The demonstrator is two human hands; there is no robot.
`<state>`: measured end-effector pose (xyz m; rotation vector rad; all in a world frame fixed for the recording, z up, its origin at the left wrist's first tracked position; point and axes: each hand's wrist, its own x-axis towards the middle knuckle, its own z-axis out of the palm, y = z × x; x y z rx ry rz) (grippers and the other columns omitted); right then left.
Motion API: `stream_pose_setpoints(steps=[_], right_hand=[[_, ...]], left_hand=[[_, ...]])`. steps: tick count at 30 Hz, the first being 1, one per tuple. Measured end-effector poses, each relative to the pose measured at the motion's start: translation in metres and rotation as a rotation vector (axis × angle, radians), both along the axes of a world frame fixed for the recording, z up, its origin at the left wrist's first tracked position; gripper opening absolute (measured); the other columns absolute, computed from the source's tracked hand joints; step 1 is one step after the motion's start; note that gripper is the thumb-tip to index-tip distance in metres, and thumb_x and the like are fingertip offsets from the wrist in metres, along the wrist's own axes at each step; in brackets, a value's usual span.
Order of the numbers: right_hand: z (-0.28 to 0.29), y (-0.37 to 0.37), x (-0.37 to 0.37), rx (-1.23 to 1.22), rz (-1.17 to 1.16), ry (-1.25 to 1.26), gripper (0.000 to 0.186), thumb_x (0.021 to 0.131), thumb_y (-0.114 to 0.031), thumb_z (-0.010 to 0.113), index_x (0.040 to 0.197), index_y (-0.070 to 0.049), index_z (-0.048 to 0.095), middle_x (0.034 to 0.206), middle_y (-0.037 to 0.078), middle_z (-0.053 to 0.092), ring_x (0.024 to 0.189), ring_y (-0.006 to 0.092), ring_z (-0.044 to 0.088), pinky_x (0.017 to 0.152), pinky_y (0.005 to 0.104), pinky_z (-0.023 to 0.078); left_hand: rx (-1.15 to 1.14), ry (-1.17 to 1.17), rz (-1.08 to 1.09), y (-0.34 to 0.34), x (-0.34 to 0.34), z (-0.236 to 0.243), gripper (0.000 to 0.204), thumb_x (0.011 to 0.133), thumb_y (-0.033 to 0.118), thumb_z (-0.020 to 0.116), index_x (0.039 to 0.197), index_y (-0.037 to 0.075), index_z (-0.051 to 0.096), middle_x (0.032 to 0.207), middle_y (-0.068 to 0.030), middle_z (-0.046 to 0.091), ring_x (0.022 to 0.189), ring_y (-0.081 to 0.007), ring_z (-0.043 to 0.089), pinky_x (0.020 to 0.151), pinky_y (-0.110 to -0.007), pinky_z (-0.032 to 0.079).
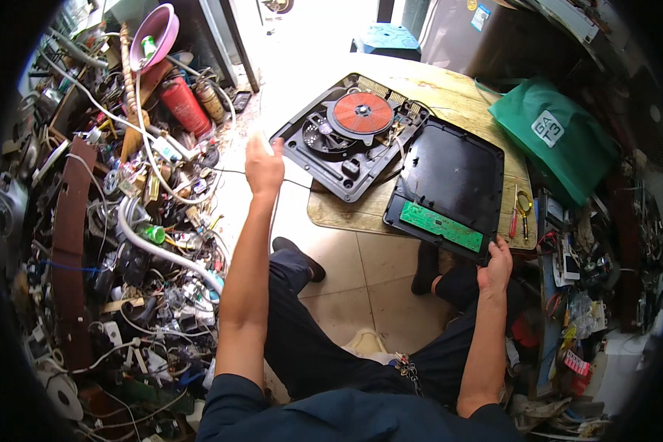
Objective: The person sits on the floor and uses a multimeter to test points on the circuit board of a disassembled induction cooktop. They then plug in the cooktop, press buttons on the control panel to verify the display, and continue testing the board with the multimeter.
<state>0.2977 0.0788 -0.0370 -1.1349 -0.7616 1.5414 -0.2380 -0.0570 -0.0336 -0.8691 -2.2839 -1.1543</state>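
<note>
Gripping the glossy black cover (pixel 457 173) past the surface's (pixel 339 212) near edge, my right hand (pixel 496 267) could strain wiring (pixel 402 146) if it pulls away from the opened induction cooker base (pixel 324 172) overhanging the left edge. I can't tell whether my left hand (pixel 264 166) grips that base's corner; its round coil (pixel 348 116) looks ribbed and copper-red, the circuit board (pixel 440 226) flat green.
</note>
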Motion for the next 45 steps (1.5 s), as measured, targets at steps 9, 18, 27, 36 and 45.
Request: stream_pose_setpoints(steps=[9, 18, 27, 36, 45], right_hand=[[0.005, -0.011, -0.007, 0.058, -0.18, -0.068, 0.026, 0.102, 0.0, 0.05, 0.128, 0.001, 0.056, 0.117, 0.012, 0.064, 0.1, 0.0211, 0.065, 0.089, 0.0366, 0.056], [0.021, 0.002, -0.003, 0.027, -0.161, -0.225, 0.03, 0.103, -0.007, 0.055, 0.132, 0.001, 0.054, 0.119, 0.01, 0.064, 0.103, 0.0206, 0.064, 0.091, 0.036, 0.054], [0.016, 0.0, 0.031, -0.004, 0.026, -0.577, 0.036, 0.107, -0.026, 0.055, 0.134, -0.003, 0.063, 0.117, 0.004, 0.067, 0.103, 0.0146, 0.061, 0.086, 0.0312, 0.048], [0.06, -0.068, -0.024, 0.707, -0.046, -0.893, 0.034, 0.111, -0.019, 0.049, 0.136, 0.002, 0.056, 0.128, 0.012, 0.064, 0.119, 0.0219, 0.061, 0.103, 0.0328, 0.047], [0.061, -0.12, -0.235, 1.301, 0.926, -0.887, 0.018, 0.082, 0.0, 0.072, 0.099, 0.0, 0.068, 0.09, 0.017, 0.072, 0.077, 0.0334, 0.072, 0.071, 0.0408, 0.058]], left_hand=[[0.131, -0.671, -0.202, 0.021, -0.016, -0.018, 0.051, 0.105, 0.04, 0.055, 0.127, -0.005, 0.065, 0.119, -0.0276, 0.07, 0.113, -0.0378, 0.068, 0.099, -0.042, 0.05], [0.03, -0.53, -0.232, 0.022, 0.035, -0.005, 0.063, 0.1, 0.044, 0.063, 0.134, -0.009, 0.06, 0.093, -0.0268, 0.075, 0.092, -0.0364, 0.075, 0.084, -0.041, 0.055], [-0.13, -0.329, -0.214, -0.022, -0.016, 0.001, 0.044, 0.101, 0.033, 0.064, 0.125, -0.003, 0.067, 0.095, -0.018, 0.077, 0.082, -0.0235, 0.074, 0.077, -0.036, 0.057], [0.316, -0.645, 0.359, -0.179, -0.272, -0.1, 0.039, 0.098, 0.039, 0.066, 0.101, 0.001, 0.074, 0.084, -0.0115, 0.073, 0.074, -0.0216, 0.068, 0.071, -0.036, 0.053], [0.596, -0.855, 0.205, -0.156, -0.371, -0.115, 0.071, 0.096, 0.04, 0.073, 0.146, -0.002, 0.045, 0.134, -0.0159, 0.063, 0.119, -0.025, 0.059, 0.103, -0.038, 0.044]])
